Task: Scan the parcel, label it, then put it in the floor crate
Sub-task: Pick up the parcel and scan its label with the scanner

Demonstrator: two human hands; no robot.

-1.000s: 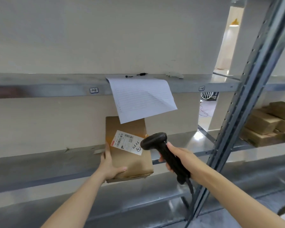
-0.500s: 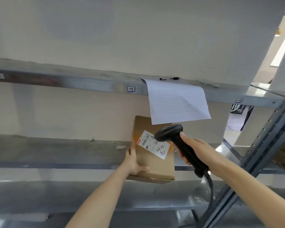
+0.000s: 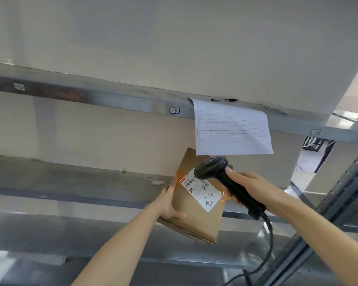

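Grey metal shelving (image 3: 91, 183), several tiers against a pale wall, upper beam carrying small tags marked with handwritten characters. Angled steel upright (image 3: 343, 205), perforated, at the right edge. Ruled paper sheet (image 3: 232, 129), white, printed with a table grid, hanging from the upper beam; a dark pen (image 3: 223, 99) lies on the shelf just above it. Parcel (image 3: 192, 211), brown cardboard, flat, held tilted in the air in front of the middle shelf, below the sheet. Left hand (image 3: 170, 203), clasping the parcel's lower left edge, thumb on the front face, fingers behind. Right hand (image 3: 250, 186), closed round the handle of the scanner (image 3: 225, 178); black, corded, head lying over the upper right of the parcel's face. Shipping label (image 3: 203, 193), white, stuck aslant on the parcel, printed barcodes, handwritten "0325" and a circled "4"; top corner hidden by the scanner head.
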